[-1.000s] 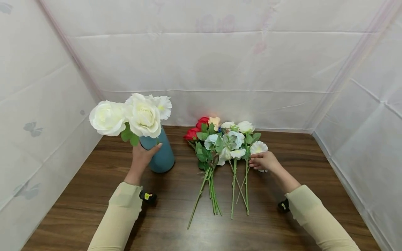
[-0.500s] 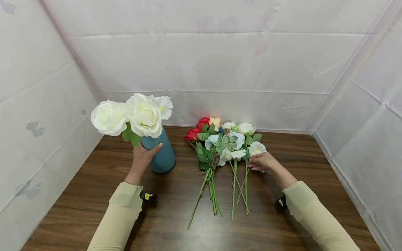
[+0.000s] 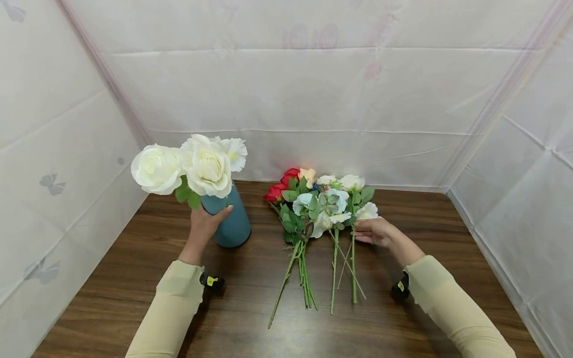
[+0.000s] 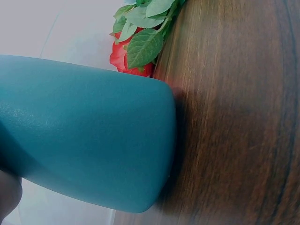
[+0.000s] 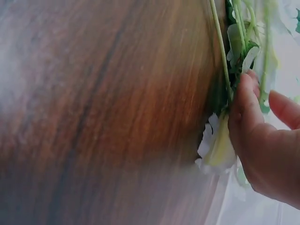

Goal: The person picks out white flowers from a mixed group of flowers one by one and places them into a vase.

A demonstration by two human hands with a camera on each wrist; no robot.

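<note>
My left hand (image 3: pixel 205 223) grips a blue-teal vase (image 3: pixel 233 219) around its upper body, thumb across the front. Large white roses (image 3: pixel 208 171) with green leaves stand in the vase, a ruffled white flower (image 3: pixel 234 153) behind them. In the left wrist view the vase (image 4: pixel 93 136) nearly fills the left half, with its base at the wooden surface. My right hand (image 3: pixel 376 232) is at the right end of the loose flowers and holds a green stem (image 3: pixel 353 268). In the right wrist view this stem (image 5: pixel 266 51) runs between thumb and fingers, above a lower stem (image 5: pixel 218 33).
Loose flowers lie mid-table: red roses (image 3: pixel 275 191), a peach rose (image 3: pixel 307 176), pale blue blooms (image 3: pixel 303 203) and white ones (image 3: pixel 351 182). A ruffled white flower (image 3: pixel 368 211) lies beyond my right hand. White cloth walls (image 3: pixel 286 99) enclose the brown wooden table (image 3: pixel 241 308).
My right hand has moved slightly left, closing in on the stem. The lower ends of the right-hand stems have shifted, one swinging right. My left hand stays on the vase.
</note>
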